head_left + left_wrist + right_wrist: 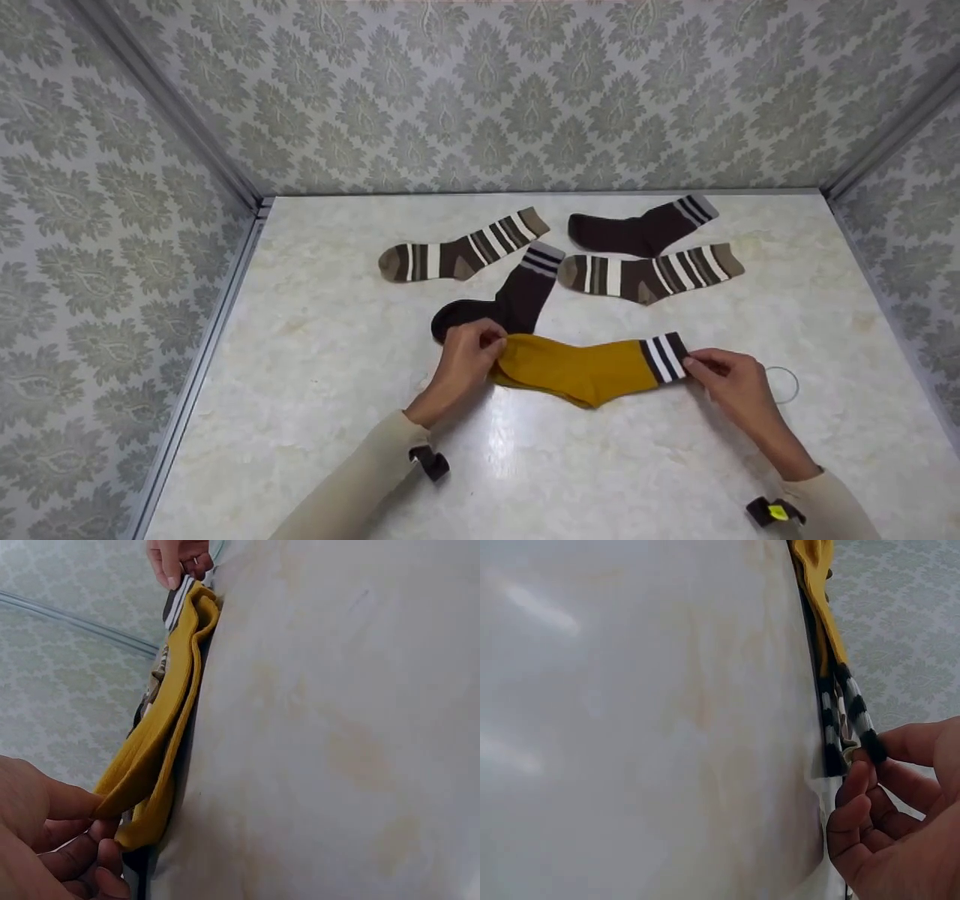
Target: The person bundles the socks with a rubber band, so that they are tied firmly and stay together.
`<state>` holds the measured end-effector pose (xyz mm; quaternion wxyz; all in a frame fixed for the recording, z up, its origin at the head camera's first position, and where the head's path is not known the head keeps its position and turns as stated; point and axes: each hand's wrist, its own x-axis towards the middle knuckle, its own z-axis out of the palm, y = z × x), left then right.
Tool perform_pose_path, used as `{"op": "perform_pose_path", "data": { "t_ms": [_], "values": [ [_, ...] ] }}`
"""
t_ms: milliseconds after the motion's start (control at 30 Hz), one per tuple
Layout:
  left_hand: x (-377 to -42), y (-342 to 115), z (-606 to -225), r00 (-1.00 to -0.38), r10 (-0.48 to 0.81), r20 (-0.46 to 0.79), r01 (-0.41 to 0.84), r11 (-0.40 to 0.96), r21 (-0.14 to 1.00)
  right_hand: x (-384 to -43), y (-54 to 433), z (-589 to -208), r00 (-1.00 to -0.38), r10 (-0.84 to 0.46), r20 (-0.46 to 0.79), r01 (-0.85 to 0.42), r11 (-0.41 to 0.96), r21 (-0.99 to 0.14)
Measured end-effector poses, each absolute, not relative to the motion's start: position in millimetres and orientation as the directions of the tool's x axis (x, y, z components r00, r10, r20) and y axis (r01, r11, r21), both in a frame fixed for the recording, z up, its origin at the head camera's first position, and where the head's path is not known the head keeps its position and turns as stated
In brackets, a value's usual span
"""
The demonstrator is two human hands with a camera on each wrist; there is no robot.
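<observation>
Two mustard-yellow socks lie one over the other near the table's front middle. The upper yellow sock point(577, 367) has a dark cuff with white stripes. At its toe, my left hand point(469, 352) pinches the fabric between thumb and finger. My right hand point(731, 382) pinches the edge of its striped cuff point(859, 709). Beneath it, the lower yellow sock point(154, 817) shows as a separate layer in both wrist views, mostly hidden from above. A dark sock point(521, 292) with a grey striped cuff lies just behind my left hand, partly covered by it.
Farther back lie a brown-and-white striped sock point(431, 262), a matching striped sock point(626, 277) and another dark sock point(622, 234). A thin pale ring point(795, 384) rests on the white table point(300, 420) beside my right hand. Patterned walls point(487, 97) enclose the back and sides.
</observation>
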<state>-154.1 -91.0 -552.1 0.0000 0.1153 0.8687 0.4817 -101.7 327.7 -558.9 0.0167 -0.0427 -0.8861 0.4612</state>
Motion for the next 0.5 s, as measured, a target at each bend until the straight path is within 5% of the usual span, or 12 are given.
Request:
{"op": "perform_pose_path", "data": {
  "t_ms": [500],
  "values": [
    [-157.8, -90.2, -562.0, -0.976, 0.199, 0.093, 0.183, 0.502, 0.845, -105.9, 331.1, -565.8, -0.994, 0.078, 0.075, 0.001, 0.701, -0.714]
  ]
}}
